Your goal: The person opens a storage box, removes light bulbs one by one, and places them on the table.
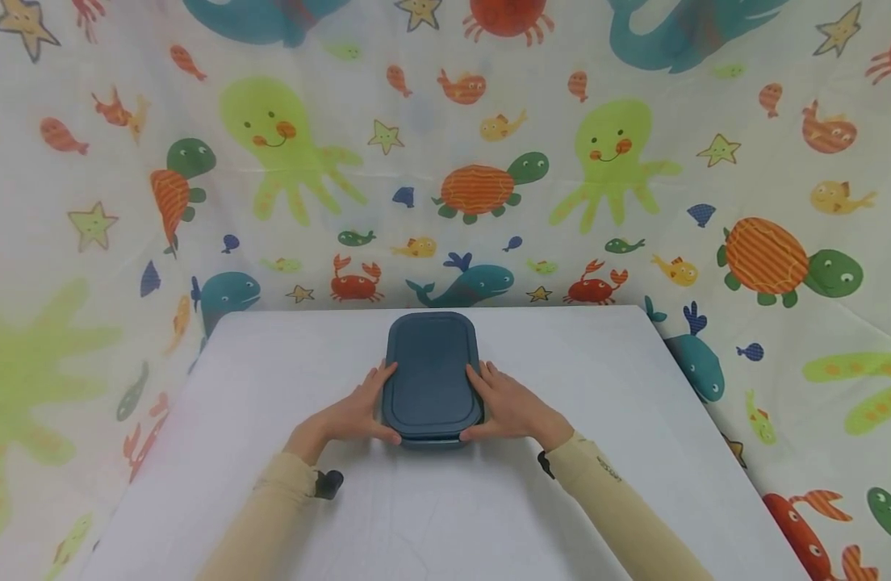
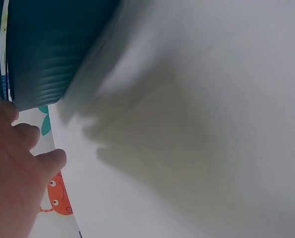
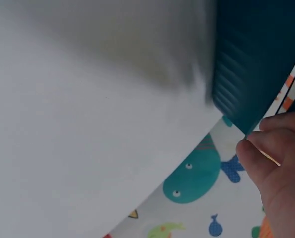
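While your left hand (image 1: 353, 415) and right hand (image 1: 509, 407) clasp its long sides, thumbs curled round the near corners, the blue lidded container (image 1: 431, 378) sits mid-table (image 1: 271, 379); a sea-creature cloth (image 1: 271, 145) hangs behind.

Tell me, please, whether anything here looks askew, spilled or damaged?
Nothing stands out. The blue lidded container sits square on the white table, lid on, with the left hand and right hand gripping its sides.
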A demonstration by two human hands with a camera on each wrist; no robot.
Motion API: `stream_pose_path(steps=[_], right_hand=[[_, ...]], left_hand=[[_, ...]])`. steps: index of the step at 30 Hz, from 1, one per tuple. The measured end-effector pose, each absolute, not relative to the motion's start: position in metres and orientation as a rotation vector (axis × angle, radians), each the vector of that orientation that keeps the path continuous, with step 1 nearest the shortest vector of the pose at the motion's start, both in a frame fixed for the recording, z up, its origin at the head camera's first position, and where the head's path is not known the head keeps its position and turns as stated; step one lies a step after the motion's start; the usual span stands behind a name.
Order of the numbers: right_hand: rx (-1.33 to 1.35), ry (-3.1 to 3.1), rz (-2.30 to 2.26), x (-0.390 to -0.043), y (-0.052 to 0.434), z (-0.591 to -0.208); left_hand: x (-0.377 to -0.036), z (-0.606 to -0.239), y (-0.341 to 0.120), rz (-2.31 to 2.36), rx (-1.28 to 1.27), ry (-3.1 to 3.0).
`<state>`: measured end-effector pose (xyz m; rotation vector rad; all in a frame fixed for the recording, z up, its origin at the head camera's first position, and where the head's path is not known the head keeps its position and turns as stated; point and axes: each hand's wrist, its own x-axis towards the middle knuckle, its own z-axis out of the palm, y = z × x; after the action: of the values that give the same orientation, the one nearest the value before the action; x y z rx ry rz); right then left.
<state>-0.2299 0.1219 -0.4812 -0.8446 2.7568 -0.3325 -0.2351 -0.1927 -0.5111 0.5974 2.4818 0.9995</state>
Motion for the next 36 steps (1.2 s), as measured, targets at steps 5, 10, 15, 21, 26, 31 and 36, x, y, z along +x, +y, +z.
stream_pose_path(steps=[5,10,15,21,26,31,36], right_hand=[[-0.892,2.767,-0.299,-0.232,0.118,-0.480],[-0.912,2.755,-0.297,-0.232,0.111,-0.479],[-0.912,2.752,-0.293,-0.234,0.102,-0.479],[-0.932,2.764,-0.246,-0.235,0.089,-0.479],[-0.961,2.771,-0.254,-0.234,0.080,-0.476],[-1.012,2.801,-0.229,-0.235,0.073,-0.479],[-1.046,2.810,-0.241,-0.235,0.065,-0.481]], left_hand=[[-0.234,-0.513,-0.198,1.023,0.569,2.485],[-0.230,-0.510,-0.204,1.031,0.551,2.492],[-0.227,-0.506,-0.213,1.018,0.529,2.505],[-0.223,-0.503,-0.226,1.010,0.516,2.514],[-0.220,-0.501,-0.234,1.017,0.502,2.517],[-0.218,-0.499,-0.244,0.998,0.491,2.525],[-0.218,-0.499,-0.253,0.975,0.479,2.540]])
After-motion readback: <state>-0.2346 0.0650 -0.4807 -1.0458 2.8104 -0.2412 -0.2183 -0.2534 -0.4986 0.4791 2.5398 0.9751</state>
